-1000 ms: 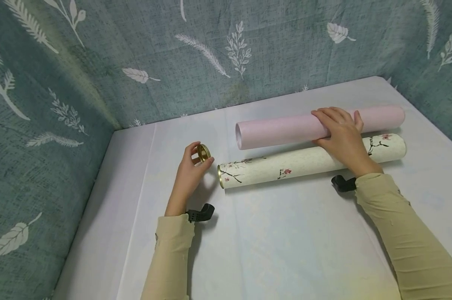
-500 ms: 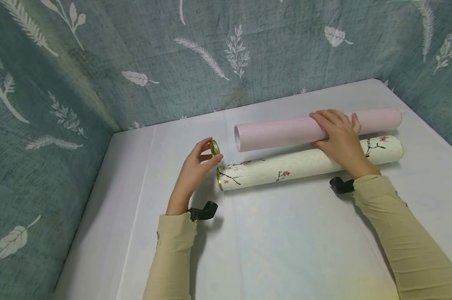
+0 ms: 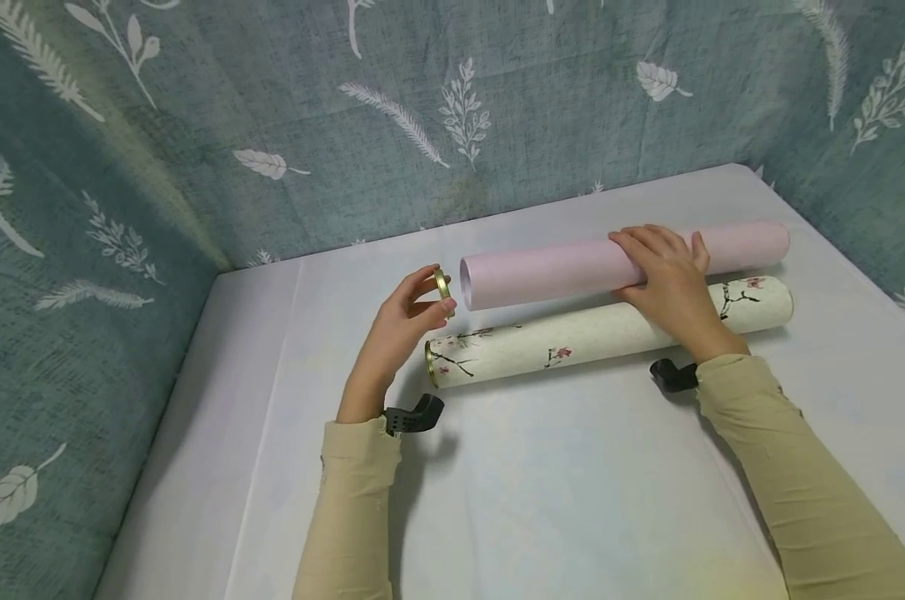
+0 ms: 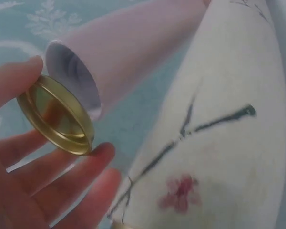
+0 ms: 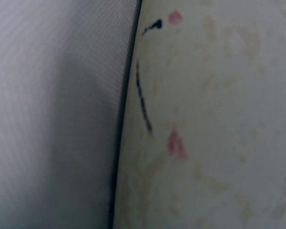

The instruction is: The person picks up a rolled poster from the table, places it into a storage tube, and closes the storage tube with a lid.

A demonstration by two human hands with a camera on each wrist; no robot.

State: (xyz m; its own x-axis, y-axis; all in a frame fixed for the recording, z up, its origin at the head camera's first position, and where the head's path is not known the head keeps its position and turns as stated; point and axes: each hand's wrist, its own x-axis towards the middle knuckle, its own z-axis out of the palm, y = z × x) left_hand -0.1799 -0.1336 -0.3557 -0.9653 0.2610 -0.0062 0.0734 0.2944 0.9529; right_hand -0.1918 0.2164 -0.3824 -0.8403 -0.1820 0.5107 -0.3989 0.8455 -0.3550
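A shallow gold metal lid (image 4: 57,117) is pinched between the thumb and fingers of my left hand (image 3: 396,325). It stands on edge just left of the open end of a pink cardboard tube (image 3: 542,275). In the left wrist view the tube's hollow mouth (image 4: 71,71) shows right behind the lid. My right hand (image 3: 670,279) grips the pink tube around its middle from above. Below the pink tube lies a cream tube (image 3: 610,333) printed with plum-blossom branches, with a gold rim at its left end. The right wrist view shows only the cream tube's surface (image 5: 214,114) close up.
Both tubes lie over a white-covered table (image 3: 557,467), side by side and slanting up to the right. A green leaf-patterned cloth (image 3: 392,142) hangs behind the table and along its left side. Each wrist wears a black camera mount (image 3: 415,414).
My left hand has carried the lid rightward and up to the pink tube's open end, turning it toward the mouth. My right hand keeps its grip on the tube.
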